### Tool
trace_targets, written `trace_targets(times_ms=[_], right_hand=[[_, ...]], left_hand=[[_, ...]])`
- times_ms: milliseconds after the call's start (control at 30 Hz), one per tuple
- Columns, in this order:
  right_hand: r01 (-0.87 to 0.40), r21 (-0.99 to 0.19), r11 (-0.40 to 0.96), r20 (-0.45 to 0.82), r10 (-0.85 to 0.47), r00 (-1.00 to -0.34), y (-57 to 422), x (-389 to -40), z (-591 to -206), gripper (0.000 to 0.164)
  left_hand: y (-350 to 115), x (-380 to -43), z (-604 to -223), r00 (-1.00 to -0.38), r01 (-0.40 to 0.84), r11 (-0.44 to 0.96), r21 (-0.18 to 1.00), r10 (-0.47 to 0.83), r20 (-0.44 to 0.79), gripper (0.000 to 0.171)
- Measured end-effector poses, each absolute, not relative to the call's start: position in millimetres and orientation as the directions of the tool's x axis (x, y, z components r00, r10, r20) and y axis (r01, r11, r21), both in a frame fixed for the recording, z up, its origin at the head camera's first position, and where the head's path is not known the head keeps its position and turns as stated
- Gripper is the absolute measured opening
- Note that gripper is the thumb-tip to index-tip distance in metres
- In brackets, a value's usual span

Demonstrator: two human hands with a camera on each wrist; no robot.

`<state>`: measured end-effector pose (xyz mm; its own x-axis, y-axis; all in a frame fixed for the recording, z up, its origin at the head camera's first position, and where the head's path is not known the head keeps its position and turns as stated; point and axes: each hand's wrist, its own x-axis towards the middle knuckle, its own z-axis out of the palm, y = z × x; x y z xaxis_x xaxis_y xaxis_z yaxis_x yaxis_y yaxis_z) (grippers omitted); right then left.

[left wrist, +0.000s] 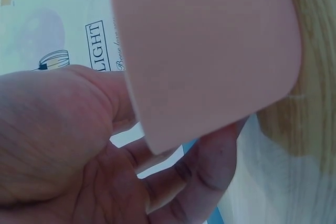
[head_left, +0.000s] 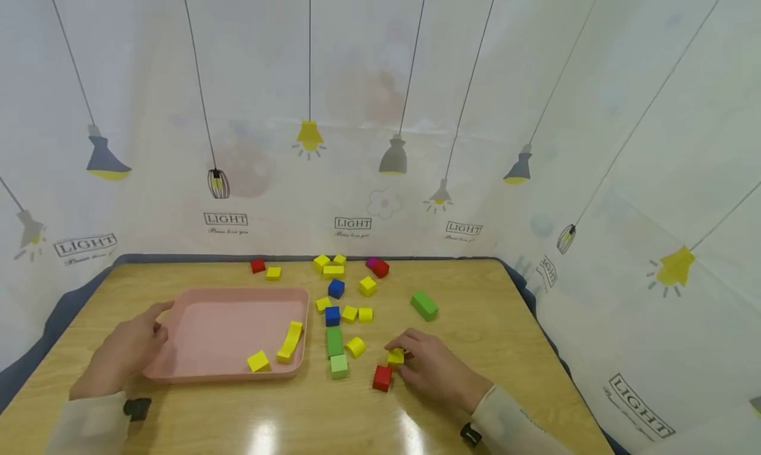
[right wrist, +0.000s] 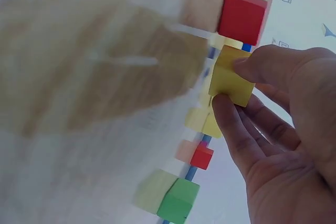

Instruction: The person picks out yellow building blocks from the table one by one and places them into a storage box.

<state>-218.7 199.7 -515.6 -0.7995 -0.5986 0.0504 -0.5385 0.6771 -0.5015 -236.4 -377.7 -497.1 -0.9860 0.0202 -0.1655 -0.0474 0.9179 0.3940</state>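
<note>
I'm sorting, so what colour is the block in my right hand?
A boxy yellow block, clearest in the right wrist view.

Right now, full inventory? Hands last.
Table: 1, light wood, beneath
Edging: 1, dark blue, along table edges
Backdrop: 1, white, printed, behind table
Tray: 1, pink, left side of table
Tray blocks: 2, yellow, inside tray
Held block: 1, yellow, right of tray
Loose blocks: 9, yellow, beyond or right of tray
Red blocks: 3, red, two far, one near
Purple block: 1, purple, far edge
Blue cubes: 2, blue, right of tray
Green blocks: 3, light to mid green, right of tray
Wrist devices: 2, black, one per arm
Sleeves: 2, pale, bottom edge
Left hand: 1, bare, holding tray's left side
Right hand: 1, bare, pinching held block
</note>
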Motion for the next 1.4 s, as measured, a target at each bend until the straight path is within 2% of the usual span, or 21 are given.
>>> trace_targets(times_ms=[167, 300, 533, 833, 1167, 1400], right_hand=[[-0.529, -0.511, 0.678, 0.06, -0.585, -0.809, 197, -221, -511, 0.041], [-0.561, -0.497, 0.662, 0.086, -0.605, -0.791, 192, -224, -508, 0.04], [-0.59, -0.496, 0.637, 0.122, -0.622, -0.774, 173, -229, -493, 0.041], [-0.662, -0.441, 0.606, 0.165, -0.671, -0.723, 125, -231, -469, 0.042], [-0.718, -0.44, 0.539, 0.177, -0.732, -0.658, 70, -238, -463, 0.041], [-0.716, -0.452, 0.532, 0.13, -0.755, -0.643, 33, -242, -459, 0.04]], left_hand=[[-377, -237, -499, -0.983, -0.073, 0.914, 0.398, 0.002, -0.186, 0.06], [-376, -239, -499, -0.981, -0.084, 0.913, 0.399, -0.005, -0.196, 0.061], [-377, -240, -499, -0.988, -0.047, 0.922, 0.384, 0.012, -0.152, 0.06], [-378, -239, -500, -0.99, -0.028, 0.928, 0.372, 0.026, -0.138, 0.059], [-376, -239, -501, -0.986, -0.05, 0.928, 0.368, 0.014, -0.169, 0.06], [-377, -239, -501, -0.987, -0.038, 0.93, 0.366, 0.022, -0.158, 0.06]])
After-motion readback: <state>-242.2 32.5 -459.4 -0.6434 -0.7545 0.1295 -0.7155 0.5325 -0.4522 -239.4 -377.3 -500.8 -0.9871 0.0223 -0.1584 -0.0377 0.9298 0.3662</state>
